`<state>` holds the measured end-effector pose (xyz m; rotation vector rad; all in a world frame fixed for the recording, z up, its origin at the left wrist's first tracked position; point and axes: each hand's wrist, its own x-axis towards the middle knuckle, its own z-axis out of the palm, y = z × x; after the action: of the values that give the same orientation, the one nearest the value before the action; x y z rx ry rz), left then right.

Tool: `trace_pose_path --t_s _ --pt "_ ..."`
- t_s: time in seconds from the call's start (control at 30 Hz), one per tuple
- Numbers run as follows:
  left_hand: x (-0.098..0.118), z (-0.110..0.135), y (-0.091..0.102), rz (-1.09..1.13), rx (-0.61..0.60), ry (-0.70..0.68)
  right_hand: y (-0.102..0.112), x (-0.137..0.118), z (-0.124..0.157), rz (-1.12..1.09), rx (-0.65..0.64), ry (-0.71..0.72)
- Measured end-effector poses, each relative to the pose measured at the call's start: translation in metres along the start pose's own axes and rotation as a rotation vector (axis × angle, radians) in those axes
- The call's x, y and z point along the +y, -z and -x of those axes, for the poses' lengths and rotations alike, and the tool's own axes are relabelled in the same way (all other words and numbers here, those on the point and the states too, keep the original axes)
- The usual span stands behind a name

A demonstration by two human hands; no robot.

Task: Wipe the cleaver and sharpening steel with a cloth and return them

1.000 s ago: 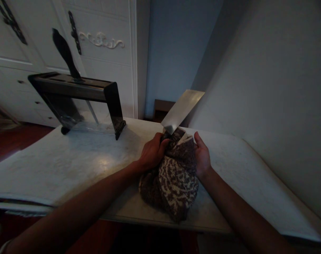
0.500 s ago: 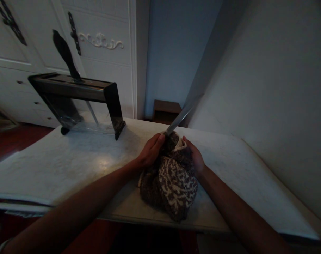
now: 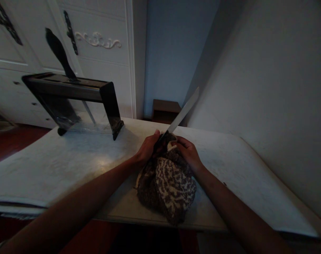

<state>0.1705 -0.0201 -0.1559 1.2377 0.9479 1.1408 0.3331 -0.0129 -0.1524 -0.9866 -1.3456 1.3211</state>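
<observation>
A long-bladed knife point(image 3: 183, 112) slants up and away to the right, its handle end hidden by my left hand and the cloth. My left hand point(image 3: 147, 147) is closed around the knife's lower end, against a bunched brown and cream patterned towel point(image 3: 175, 188). On the towel's right side, my right hand point(image 3: 189, 152) grips a fold near its pale edge, close to the base of the blade. The towel hangs down between both forearms onto the front of the white tabletop point(image 3: 97, 155).
A black knife block point(image 3: 67, 88) with clear lower panels stands at the left, with one black-handled knife point(image 3: 60, 53) in it. White cabinets point(image 3: 102, 63) rise behind. A wall point(image 3: 268, 88) borders the right side. Beyond the table sits a small brown box-like piece point(image 3: 166, 106).
My right hand has shifted inward onto the towel's pale edge, its fingers now curled over it. The blade, blurred before, now shows clearly. The view has shifted slightly.
</observation>
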Motion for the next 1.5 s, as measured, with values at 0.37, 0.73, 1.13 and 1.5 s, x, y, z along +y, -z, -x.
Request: trace_pose_path --t_s 0.37,0.73,1.13,1.5 --pt "-0.001 0.006 0.000 -0.698 0.152 -0.268 0.002 0.006 -0.001 -0.134 0.033 -0.006" --pt "-0.001 0.004 0.001 -0.993 0.142 -0.242 -0.001 0.004 -0.001 -0.150 0.077 -0.059" --pt "0.002 0.004 0.003 -1.078 0.027 -0.287 0.004 0.010 -0.005 -0.203 0.158 -0.106" --pt "0.005 0.002 0.007 -1.140 -0.101 -0.250 0.014 0.020 -0.011 -0.069 0.247 0.035"
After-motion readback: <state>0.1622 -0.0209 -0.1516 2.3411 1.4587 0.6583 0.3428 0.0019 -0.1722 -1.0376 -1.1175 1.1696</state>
